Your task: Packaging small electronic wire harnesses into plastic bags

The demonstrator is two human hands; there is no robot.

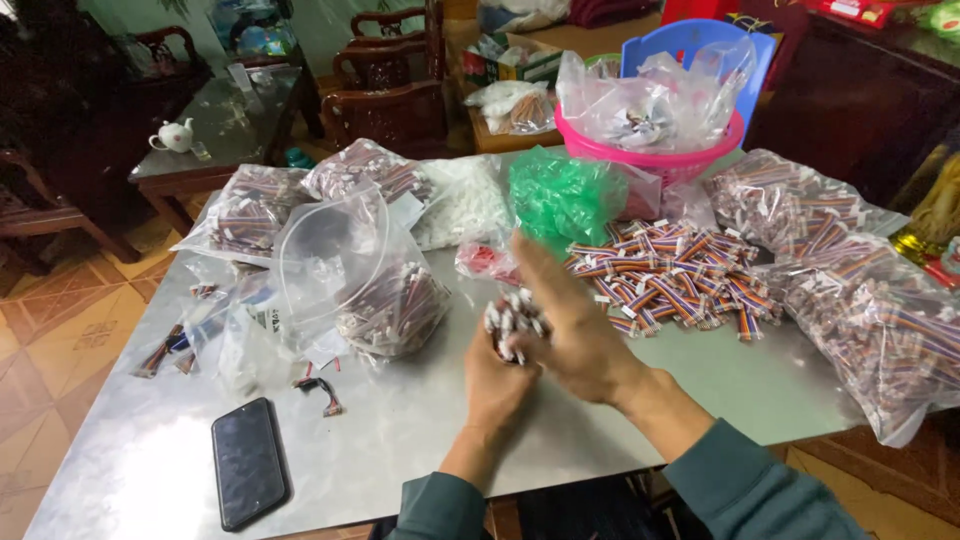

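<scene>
while both hands [545, 345] clasp it, cable bundle [512, 322] stands upright.

Both hands near the middle of the table [420, 440], left hand [497, 385] just left of the right hand [570, 335], touching, with a bundle of connector cables [512, 322] between them. Phone [249, 462] lying flat at near left. Open plastic bag [350, 270] of cables left of the hands, more bagged cables [250, 208] farther left and behind. Loose pile of ribbon cables [670, 278] right of the hands, big bags [870, 320] at far right. Mesh bag [562, 195] behind the hands, basket [650, 150] farther back. Teapot [176, 135] on a separate side table [225, 130], far left.
</scene>
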